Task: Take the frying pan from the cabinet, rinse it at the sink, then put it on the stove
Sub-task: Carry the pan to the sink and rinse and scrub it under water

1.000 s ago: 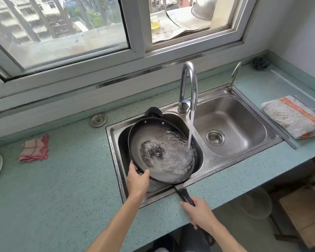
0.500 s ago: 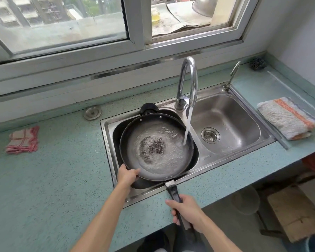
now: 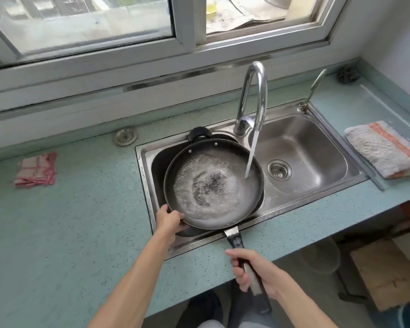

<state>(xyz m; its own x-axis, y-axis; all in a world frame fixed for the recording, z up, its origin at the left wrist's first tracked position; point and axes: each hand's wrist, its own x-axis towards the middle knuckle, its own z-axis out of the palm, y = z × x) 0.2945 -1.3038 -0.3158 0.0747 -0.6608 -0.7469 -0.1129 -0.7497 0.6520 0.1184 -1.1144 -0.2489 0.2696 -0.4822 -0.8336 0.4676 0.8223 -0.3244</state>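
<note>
A black frying pan (image 3: 213, 185) is held over the left basin of the steel double sink (image 3: 317, 185), with water swirling inside it. The chrome faucet (image 3: 253, 95) runs, and its stream lands on the pan's right rim. My left hand (image 3: 169, 220) grips the pan's near-left rim. My right hand (image 3: 256, 271) is closed around the pan's long black handle, which sticks out over the counter's front edge. The stove is not in view.
A blue-green speckled counter (image 3: 69, 233) surrounds the sink. A red checked cloth (image 3: 37, 170) lies at left, a white and orange towel (image 3: 384, 147) at right. A dark scrubber (image 3: 347, 73) sits in the far right corner. Windows rise behind the faucet.
The pan has levelled and shifted slightly left, so the stream now hits its right rim. My right hand has slid farther down the handle. The view has tilted down.
</note>
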